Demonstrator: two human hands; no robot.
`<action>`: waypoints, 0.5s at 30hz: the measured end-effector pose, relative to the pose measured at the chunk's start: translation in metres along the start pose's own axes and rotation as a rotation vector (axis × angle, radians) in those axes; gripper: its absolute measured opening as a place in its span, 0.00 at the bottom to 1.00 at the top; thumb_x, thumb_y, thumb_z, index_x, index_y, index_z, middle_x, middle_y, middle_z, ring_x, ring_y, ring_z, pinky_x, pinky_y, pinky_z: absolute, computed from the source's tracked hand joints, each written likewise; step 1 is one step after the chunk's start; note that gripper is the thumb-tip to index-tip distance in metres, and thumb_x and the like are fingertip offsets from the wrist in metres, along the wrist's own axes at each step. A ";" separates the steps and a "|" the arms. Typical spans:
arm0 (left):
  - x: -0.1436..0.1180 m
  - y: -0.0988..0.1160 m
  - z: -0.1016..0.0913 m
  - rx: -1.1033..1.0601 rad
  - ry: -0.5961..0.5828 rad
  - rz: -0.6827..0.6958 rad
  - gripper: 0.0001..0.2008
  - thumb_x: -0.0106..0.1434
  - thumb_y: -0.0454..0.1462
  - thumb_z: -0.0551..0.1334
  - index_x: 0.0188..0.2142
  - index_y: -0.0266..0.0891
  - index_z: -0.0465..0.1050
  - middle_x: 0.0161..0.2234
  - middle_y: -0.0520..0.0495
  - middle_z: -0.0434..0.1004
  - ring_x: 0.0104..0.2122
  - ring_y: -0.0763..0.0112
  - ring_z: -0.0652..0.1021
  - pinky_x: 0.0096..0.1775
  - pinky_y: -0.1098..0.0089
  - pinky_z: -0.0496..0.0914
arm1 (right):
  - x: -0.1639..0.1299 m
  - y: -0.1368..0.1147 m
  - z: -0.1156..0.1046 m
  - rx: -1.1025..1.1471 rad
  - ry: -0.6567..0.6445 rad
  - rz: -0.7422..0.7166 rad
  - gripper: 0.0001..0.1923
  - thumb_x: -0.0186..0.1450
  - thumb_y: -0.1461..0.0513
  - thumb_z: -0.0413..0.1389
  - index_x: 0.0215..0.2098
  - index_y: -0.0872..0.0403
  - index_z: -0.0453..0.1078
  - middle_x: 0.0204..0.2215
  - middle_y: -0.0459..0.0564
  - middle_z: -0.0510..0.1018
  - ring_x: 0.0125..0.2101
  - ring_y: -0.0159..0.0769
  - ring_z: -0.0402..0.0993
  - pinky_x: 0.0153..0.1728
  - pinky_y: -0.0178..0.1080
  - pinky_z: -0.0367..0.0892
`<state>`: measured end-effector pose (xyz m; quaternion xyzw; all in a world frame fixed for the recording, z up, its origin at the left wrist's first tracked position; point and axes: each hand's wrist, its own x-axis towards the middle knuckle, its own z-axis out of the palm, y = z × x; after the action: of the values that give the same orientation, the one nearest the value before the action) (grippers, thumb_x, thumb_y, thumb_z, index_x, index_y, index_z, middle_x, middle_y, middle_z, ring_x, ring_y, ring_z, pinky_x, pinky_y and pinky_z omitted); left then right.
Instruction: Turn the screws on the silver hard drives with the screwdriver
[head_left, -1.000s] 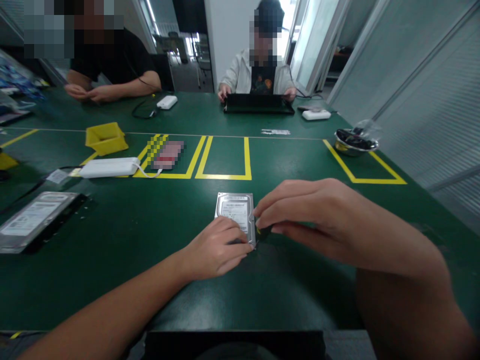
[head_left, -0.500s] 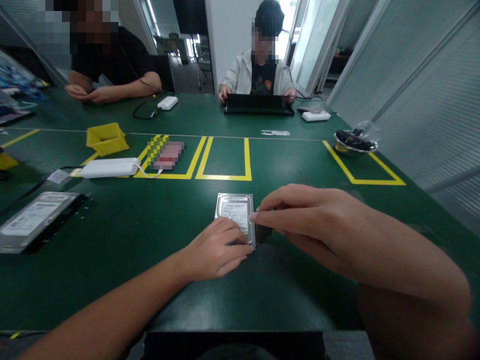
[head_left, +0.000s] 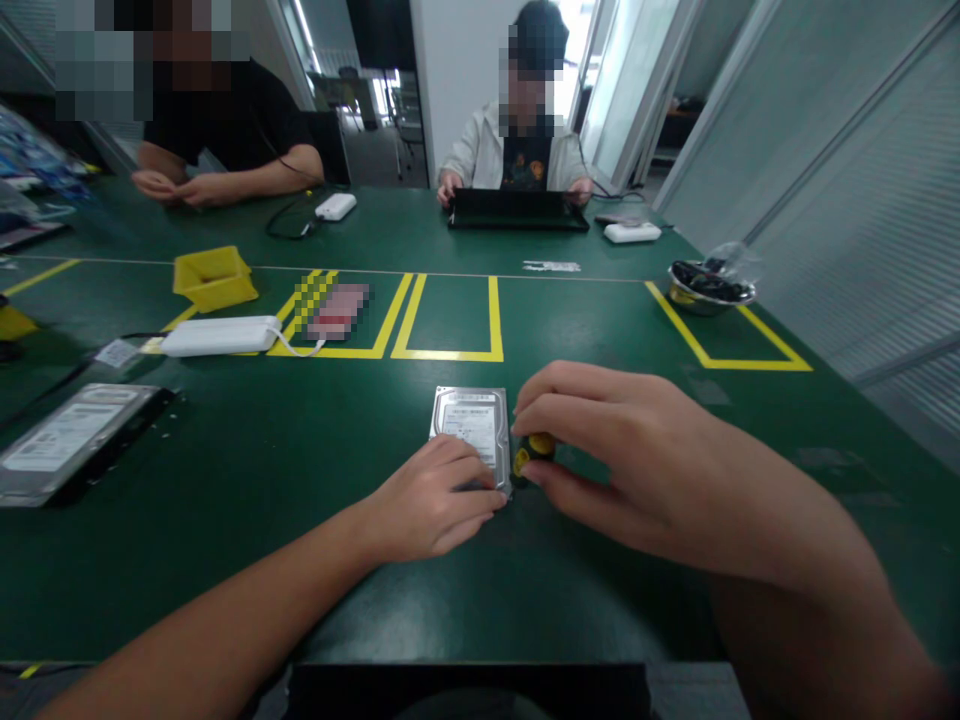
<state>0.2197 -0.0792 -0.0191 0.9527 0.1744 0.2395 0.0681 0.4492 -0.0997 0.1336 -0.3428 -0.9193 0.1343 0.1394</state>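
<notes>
1. Right hand [head_left: 637,450] fingers closed round a small black-and-yellow tool handle [head_left: 534,452], thumb under, fingers over the top. Handle sits at the right edge of the hard drive [head_left: 472,428], touching or just beside it; tip hidden, cannot tell where it lands.
2. Left hand [head_left: 431,500] lies flat on the near end of the hard drive, fingers pressed together on its lower right corner. Not gripping, just pinning it down.
3. Hard drive lies flat, label up, on the green table [head_left: 300,480], centre, just in front of the person, near side of the yellow taped rectangle [head_left: 450,318].
4. Second hard drive [head_left: 64,440] lies flat on a black piece at far left, well apart from the hands.
5. White power strip [head_left: 219,335] with cord, left of centre, partly on the yellow tape lines. Small yellow bin [head_left: 214,277] just behind it.
6. Metal bowl [head_left: 709,285] with dark bits inside, far right, at the corner of another yellow outline.
7. Across the table: a person in a light jacket, both hands on a black tablet-like device [head_left: 517,210]; a white box [head_left: 632,231] beside it on the right.
8. Far left: a person in a black shirt, hands [head_left: 176,187] together on the table; white adapter [head_left: 334,206] and black cable nearby.
</notes>
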 end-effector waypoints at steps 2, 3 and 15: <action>0.000 0.000 0.000 0.003 0.006 0.002 0.09 0.66 0.35 0.61 0.45 0.42 0.77 0.42 0.45 0.77 0.42 0.61 0.73 0.47 0.58 0.67 | 0.001 0.000 0.001 0.023 0.000 -0.016 0.06 0.68 0.66 0.53 0.43 0.56 0.69 0.39 0.49 0.73 0.36 0.33 0.68 0.36 0.37 0.62; 0.000 0.000 0.000 0.002 0.008 0.003 0.10 0.66 0.35 0.61 0.45 0.43 0.77 0.43 0.45 0.77 0.43 0.61 0.73 0.47 0.57 0.67 | 0.002 0.000 0.001 0.029 -0.003 -0.022 0.06 0.69 0.66 0.52 0.44 0.56 0.69 0.39 0.49 0.73 0.36 0.33 0.68 0.36 0.36 0.62; -0.003 -0.001 -0.002 -0.014 -0.003 0.001 0.12 0.66 0.35 0.61 0.48 0.43 0.76 0.45 0.44 0.77 0.46 0.60 0.74 0.49 0.56 0.67 | -0.001 0.003 -0.001 0.059 -0.033 -0.050 0.08 0.71 0.64 0.52 0.43 0.55 0.73 0.45 0.51 0.74 0.39 0.33 0.72 0.41 0.37 0.66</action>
<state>0.2164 -0.0790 -0.0191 0.9526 0.1721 0.2393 0.0751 0.4519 -0.0976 0.1337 -0.3133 -0.9253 0.1634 0.1376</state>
